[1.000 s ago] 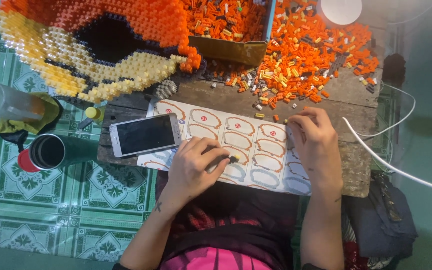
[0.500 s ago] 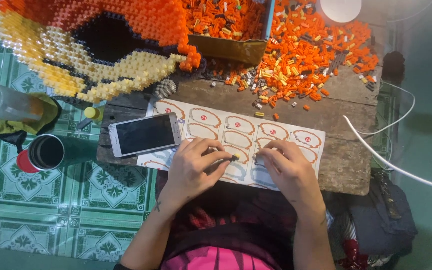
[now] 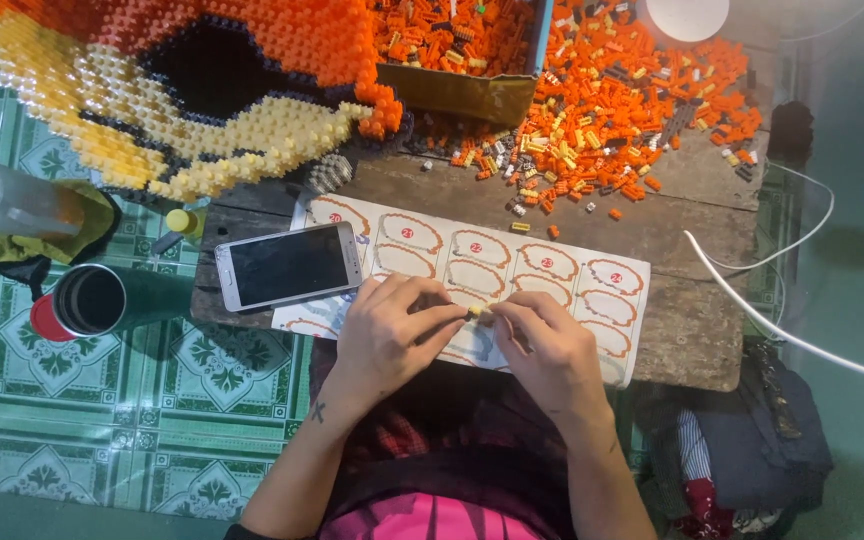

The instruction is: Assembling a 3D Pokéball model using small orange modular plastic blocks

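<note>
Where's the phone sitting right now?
In the head view the phone lies flat on the left end of the wooden board, overlapping the left edge of the instruction sheet, just up and left of the left hand.

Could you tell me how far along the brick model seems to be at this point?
A large orange, yellow and black brick build already stands on the table's far left. In hand: the left hand and right hand meet over the instruction sheet, pinching a small yellow piece between them. Plenty seems left: a heap of loose orange bricks and a cardboard box of more remain unused.
</note>
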